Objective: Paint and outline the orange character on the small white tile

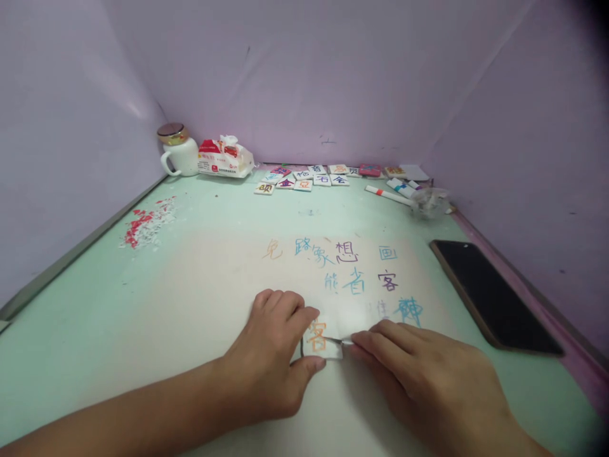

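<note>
A white square block point(335, 353) with an orange Chinese character on top lies on the tabletop in front of me. My left hand point(276, 355) grips it between the thumb at the near side and the index finger at the far side. My right hand point(419, 374) is closed round a craft knife point(346, 341), most of which the fingers hide. Its thin dark blade points left and meets the block's right part, close to the orange strokes. How deep the tip sits cannot be made out.
Several lettered blocks point(303, 185) lie along the back wall. A lidded white mug point(183, 158), a tissue pack point(223, 158), markers point(387, 194) and a crumpled plastic bag point(431, 203) are there too. Red and white shavings point(143, 225) lie left, a phone point(495, 298) right. Handwritten characters point(346, 252) mark the table.
</note>
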Demonstrator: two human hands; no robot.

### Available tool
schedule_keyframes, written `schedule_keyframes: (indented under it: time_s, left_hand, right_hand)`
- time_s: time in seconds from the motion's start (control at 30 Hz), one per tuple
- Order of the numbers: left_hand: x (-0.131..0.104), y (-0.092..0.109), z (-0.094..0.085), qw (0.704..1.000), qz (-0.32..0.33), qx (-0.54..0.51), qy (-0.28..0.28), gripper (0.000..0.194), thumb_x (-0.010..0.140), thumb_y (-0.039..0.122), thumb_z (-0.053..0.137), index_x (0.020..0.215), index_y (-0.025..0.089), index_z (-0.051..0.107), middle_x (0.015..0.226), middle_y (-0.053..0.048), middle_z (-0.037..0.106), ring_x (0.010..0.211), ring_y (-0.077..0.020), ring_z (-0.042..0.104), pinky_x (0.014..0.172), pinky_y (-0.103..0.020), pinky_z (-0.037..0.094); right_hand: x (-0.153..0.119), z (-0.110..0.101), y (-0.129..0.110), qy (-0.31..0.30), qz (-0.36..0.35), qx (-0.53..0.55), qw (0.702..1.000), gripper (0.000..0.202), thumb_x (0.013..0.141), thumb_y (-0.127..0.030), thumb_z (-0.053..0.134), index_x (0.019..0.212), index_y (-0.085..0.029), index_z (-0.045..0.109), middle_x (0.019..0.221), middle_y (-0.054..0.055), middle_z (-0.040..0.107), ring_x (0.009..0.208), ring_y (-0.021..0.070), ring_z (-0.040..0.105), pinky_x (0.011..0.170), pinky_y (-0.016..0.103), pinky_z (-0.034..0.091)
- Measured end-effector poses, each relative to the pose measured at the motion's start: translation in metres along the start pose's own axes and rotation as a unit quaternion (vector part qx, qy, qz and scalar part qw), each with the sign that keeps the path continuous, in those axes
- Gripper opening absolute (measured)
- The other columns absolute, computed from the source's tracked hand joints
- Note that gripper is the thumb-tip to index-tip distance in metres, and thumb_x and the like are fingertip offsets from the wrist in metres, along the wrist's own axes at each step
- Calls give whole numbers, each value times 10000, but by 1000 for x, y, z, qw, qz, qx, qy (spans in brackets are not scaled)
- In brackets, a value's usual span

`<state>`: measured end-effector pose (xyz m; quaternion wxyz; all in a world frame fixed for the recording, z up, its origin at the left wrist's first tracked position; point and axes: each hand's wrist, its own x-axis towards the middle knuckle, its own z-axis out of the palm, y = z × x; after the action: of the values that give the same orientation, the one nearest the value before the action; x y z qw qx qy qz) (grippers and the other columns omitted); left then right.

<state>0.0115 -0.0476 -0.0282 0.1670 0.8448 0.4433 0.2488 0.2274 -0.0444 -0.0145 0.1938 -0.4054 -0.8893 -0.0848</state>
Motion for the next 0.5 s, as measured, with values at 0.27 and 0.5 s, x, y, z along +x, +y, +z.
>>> schedule_keyframes:
  time_s: [0.27,0.5]
  left_hand:
    - [1,0,0,1000,-1,4,-2,367,733,196,563,1092,128,525,975,-111,499,881,-258,459,838,-495,364]
    - [1,0,-1,1000,-8,3,-5,375,732,214,567,1098,146,526,977,-110,513,878,-261,474,841,-501,370]
  right_hand:
    - [1,1,-1,-5,-6,9,1000,256,905,-213,453,713,-249,618,569,-44,612,465,158,585,433,308,309]
    - [6,0,-6,23,19,7,1000,366,918,-201,391,642,-245,626,527,-28,603,427,169,563,425,320,299]
